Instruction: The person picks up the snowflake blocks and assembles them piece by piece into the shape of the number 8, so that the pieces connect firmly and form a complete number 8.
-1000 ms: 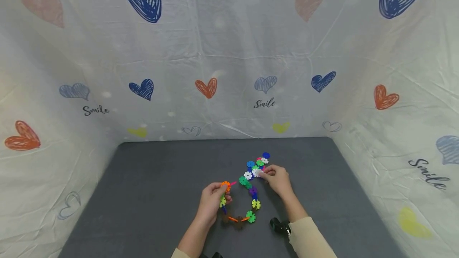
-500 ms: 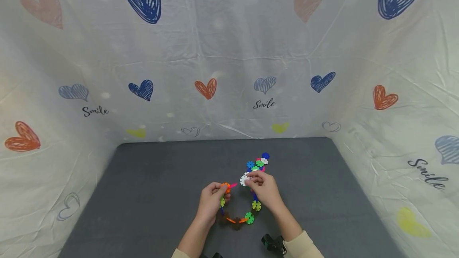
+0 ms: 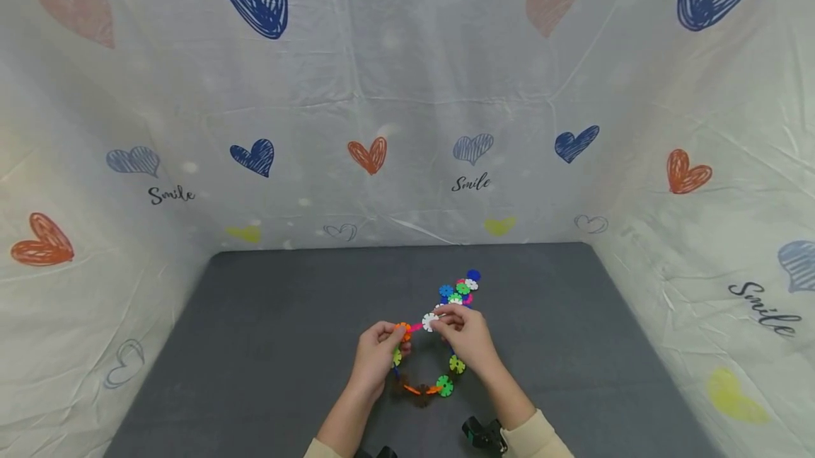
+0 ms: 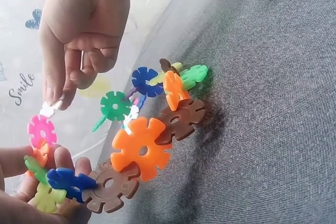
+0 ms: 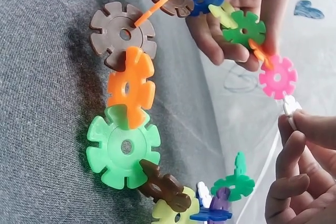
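Note:
My left hand (image 3: 376,355) pinches the orange notched flower disc (image 3: 404,331) near one end of a chain of interlocked plastic discs. A pink disc (image 5: 277,77) sticks out from that orange one. Between thumb and fingertips, my right hand (image 3: 470,336) holds a white disc (image 5: 290,106), its edge meeting the rim of the pink disc. Whether their notches interlock, I cannot tell. The chain curves down toward me through a blue disc (image 4: 71,182), brown discs (image 4: 111,184) and a light green disc (image 5: 123,148). Part of its right side is hidden behind my right hand in the head view.
Several joined or clustered discs (image 3: 463,289), blue, green, white and pink, lie beyond my right hand on the dark grey table (image 3: 286,345). A black wrist device (image 3: 484,435) is near my right sleeve (image 3: 538,437). A heart-printed curtain (image 3: 407,90) encloses the back and sides.
My right hand has come left and nearer from the cluster, carrying the white disc to the pink disc. My left hand has stayed almost still, holding the chain.

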`<state>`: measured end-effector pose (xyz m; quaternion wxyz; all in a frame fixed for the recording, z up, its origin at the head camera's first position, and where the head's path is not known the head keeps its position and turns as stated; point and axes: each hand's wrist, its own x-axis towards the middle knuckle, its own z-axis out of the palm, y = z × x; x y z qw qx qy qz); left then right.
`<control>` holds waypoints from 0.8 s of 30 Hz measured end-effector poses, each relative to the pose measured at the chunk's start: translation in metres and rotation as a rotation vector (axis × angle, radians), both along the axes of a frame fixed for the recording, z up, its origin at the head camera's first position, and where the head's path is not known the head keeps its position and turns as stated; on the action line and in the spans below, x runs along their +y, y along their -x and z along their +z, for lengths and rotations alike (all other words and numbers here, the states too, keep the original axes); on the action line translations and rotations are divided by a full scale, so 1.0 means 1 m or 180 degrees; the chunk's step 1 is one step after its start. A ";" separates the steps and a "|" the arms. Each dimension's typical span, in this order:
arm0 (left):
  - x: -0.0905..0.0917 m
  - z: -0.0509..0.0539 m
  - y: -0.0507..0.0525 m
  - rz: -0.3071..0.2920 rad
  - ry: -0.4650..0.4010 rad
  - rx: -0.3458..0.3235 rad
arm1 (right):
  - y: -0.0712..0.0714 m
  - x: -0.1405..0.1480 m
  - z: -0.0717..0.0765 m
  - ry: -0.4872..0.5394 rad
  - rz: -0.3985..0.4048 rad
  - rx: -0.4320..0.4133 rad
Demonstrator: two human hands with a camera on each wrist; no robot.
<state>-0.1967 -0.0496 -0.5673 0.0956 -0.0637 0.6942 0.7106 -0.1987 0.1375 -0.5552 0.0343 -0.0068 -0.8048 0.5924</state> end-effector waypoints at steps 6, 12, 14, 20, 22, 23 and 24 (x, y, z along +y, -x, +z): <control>0.000 0.001 0.000 -0.0045 0.0003 0.0053 | 0.002 -0.003 -0.003 -0.0041 -0.0033 0.0016; 0.002 0.002 -0.001 -0.0016 -0.0016 0.0106 | -0.001 -0.001 -0.001 -0.0018 0.0023 0.0128; 0.002 0.002 0.000 -0.0002 -0.0046 0.0093 | -0.001 -0.001 0.000 0.0003 0.0010 0.0150; 0.003 0.002 0.001 0.0040 -0.0157 0.0007 | -0.004 -0.004 -0.001 0.0154 -0.0144 0.0185; 0.004 0.001 0.001 0.0060 -0.0221 -0.0022 | -0.005 -0.007 -0.001 0.0207 -0.0188 0.0210; 0.004 0.000 0.000 0.0081 -0.0256 -0.0057 | -0.006 -0.008 -0.001 0.0221 -0.0195 0.0231; 0.005 0.000 0.000 0.0098 -0.0277 -0.0076 | -0.007 -0.009 -0.001 0.0224 -0.0199 0.0252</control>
